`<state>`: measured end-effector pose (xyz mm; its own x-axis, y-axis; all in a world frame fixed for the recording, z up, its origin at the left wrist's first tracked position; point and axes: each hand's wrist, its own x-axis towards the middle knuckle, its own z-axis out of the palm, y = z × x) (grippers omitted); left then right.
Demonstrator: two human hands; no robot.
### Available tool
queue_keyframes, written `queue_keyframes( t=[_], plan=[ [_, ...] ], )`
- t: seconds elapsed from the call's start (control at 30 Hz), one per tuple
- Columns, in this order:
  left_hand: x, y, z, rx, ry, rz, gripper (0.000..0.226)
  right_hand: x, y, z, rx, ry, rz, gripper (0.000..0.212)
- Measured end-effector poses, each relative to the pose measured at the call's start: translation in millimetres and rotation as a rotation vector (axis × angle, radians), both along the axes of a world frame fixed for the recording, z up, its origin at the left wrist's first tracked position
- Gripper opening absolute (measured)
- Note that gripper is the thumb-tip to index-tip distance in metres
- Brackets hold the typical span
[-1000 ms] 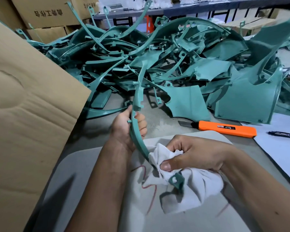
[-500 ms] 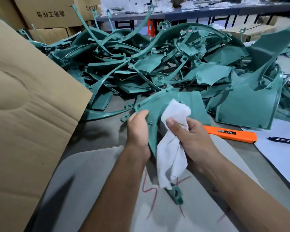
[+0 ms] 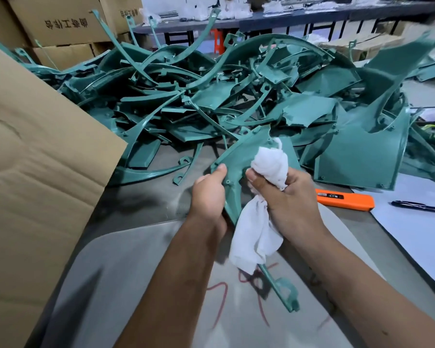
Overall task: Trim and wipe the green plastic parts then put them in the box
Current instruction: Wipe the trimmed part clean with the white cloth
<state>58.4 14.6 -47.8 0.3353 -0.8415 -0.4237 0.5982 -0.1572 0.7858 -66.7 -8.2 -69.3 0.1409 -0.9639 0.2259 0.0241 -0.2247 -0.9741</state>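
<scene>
My left hand (image 3: 207, 194) grips one green part (image 3: 239, 156), thumb pressed on its smooth, glossy face; the part is a flat curved panel with small screw holes that narrows to a thin rib ending in a clip low over the near edge of the bench (image 3: 136, 204). My right hand (image 3: 286, 197) is curled round a single rag (image 3: 266, 172), soft, white and crumpled, and presses it against the panel; its loose end hangs down. Behind, across the middle of the bench, lies a pile (image 3: 236, 96) of like parts, too tangled to count. One orange knife (image 3: 344, 198) and one black pen (image 3: 419, 206) lie toward the right edge. A matte cardboard box (image 3: 35, 172) flap stands at the left edge.
</scene>
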Motion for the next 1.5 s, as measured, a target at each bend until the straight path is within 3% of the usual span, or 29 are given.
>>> queue_keyframes(
  t=[0.07,0.13,0.23,0.3,0.37,0.47,0.6,0.77,0.9,0.97,1.07,1.13,1.23,1.33,1.43,1.5],
  plan=[
    [7,1,1,0.022,0.002,0.028,0.034,-4,-2,-5,-0.175,0.127,-0.113,0.029],
    [17,0,-2,0.014,0.002,0.058,0.026,-9,-4,-5,-0.202,0.066,-0.175,0.026],
    [20,0,-4,0.045,-0.067,0.14,0.022,-10,-5,3,0.075,-0.197,-0.186,0.022],
    [17,0,-7,0.023,-0.164,0.165,0.02,-8,-2,8,0.31,-0.308,-0.048,0.049],
    [12,0,-9,-0.017,-0.216,0.154,0.02,-6,1,12,0.388,-0.338,0.145,0.06],
    [7,0,-9,-0.054,-0.249,0.125,0.022,-2,5,18,0.444,-0.311,0.152,0.05],
    [2,1,-12,-0.059,-0.314,0.044,0.026,-5,-1,13,0.313,-0.248,0.1,0.036],
    [15,0,-11,0.002,-0.354,-0.055,0.032,-8,-7,9,0.104,-0.005,0.05,0.051],
    [30,1,-13,0.028,-0.197,-0.202,0.034,-23,-14,10,-0.212,0.311,0.102,0.045],
    [39,3,-12,0.025,-0.102,-0.241,0.033,-33,-20,10,-0.235,0.296,0.051,0.039],
    [47,7,-10,-0.004,-0.034,-0.249,0.032,-41,-30,16,0.004,-0.03,-0.211,0.04],
    [47,8,-8,-0.007,-0.042,-0.244,0.033,-39,-32,20,0.307,-0.304,-0.214,0.041],
    [43,8,-8,-0.003,-0.076,-0.207,0.034,-30,-22,21,0.554,-0.25,-0.106,0.057],
    [35,6,-10,0.001,-0.102,-0.137,0.028,-13,-4,15,0.403,-0.145,0.067,0.066],
    [29,5,-12,0.017,-0.078,-0.142,0.024,0,8,12,0.136,-0.188,0.156,0.031],
    [30,4,-12,0.013,-0.037,-0.191,0.033,-2,5,12,-0.026,-0.078,0.131,0.029]
  ],
)
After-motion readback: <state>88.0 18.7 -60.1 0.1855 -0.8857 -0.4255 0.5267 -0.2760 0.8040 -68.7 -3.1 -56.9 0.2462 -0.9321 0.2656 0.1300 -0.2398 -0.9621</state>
